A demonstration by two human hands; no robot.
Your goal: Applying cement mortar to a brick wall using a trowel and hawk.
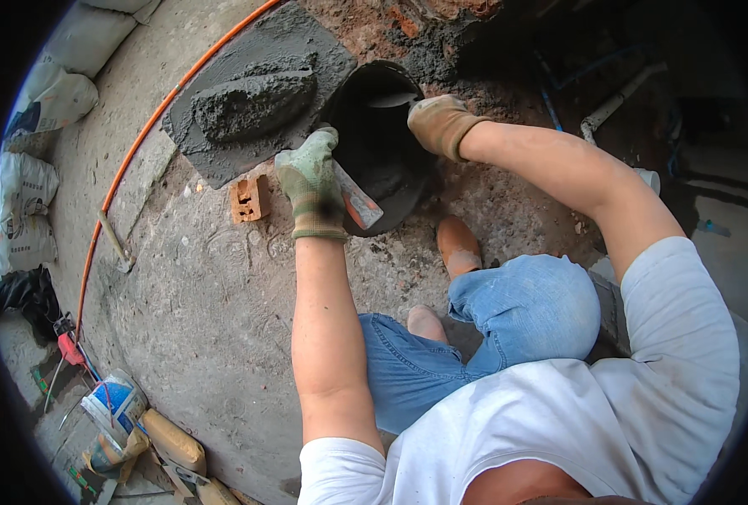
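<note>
My gloved right hand (pixel 442 126) is closed around a trowel, its handle hidden in the fist. The trowel's grey blade (pixel 392 100) reaches left over the mouth of a black bucket (pixel 388 229), whose inside is dark. At the bucket's left side, my gloved left hand (pixel 311 175) is closed on a flat, oblong grey-and-orange piece (pixel 360 202). That piece slants down across the bucket's near left part; its exact kind is unclear. Left of the bucket, a mound of wet grey mortar (pixel 254 105) sits on a mortar-smeared board (pixel 214 160).
A holed orange brick (pixel 249 199) lies near the board's front edge. An orange hose (pixel 143 135) curves along the left. White sacks (pixel 25 189) and a blue-and-white bucket (pixel 115 401) stand farther left. Pale pipes (pixel 622 103) are at the right. My brown shoe (pixel 458 244) is close to the bucket.
</note>
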